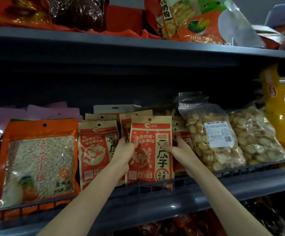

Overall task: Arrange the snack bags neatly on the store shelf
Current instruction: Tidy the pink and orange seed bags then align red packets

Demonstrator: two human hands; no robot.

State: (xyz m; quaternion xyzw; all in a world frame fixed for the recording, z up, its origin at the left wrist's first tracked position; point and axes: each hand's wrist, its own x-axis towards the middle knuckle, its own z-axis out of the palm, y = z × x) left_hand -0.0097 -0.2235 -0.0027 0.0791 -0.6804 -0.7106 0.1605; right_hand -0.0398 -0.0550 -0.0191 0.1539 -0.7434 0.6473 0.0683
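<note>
Landmark: red-and-tan seed bag (151, 150), upright at the front of the middle shelf (206, 188), bottom edge behind the wire rail (36, 208). Far left of it, orange seed bag (39, 160); just left, a matching red-and-tan bag (95, 150). Left hand (125, 154) grips its left edge, thumb across the front. Right hand (180, 150) likewise grips the right edge. Right of it, two clear biscuit bags (213, 142).

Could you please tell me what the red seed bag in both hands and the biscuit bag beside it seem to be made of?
Red seed bag: apparently matte kraft-style paper, tan edges, no glare. Biscuit bag: clear glossy plastic film, contents visible, shiny creases.
</note>
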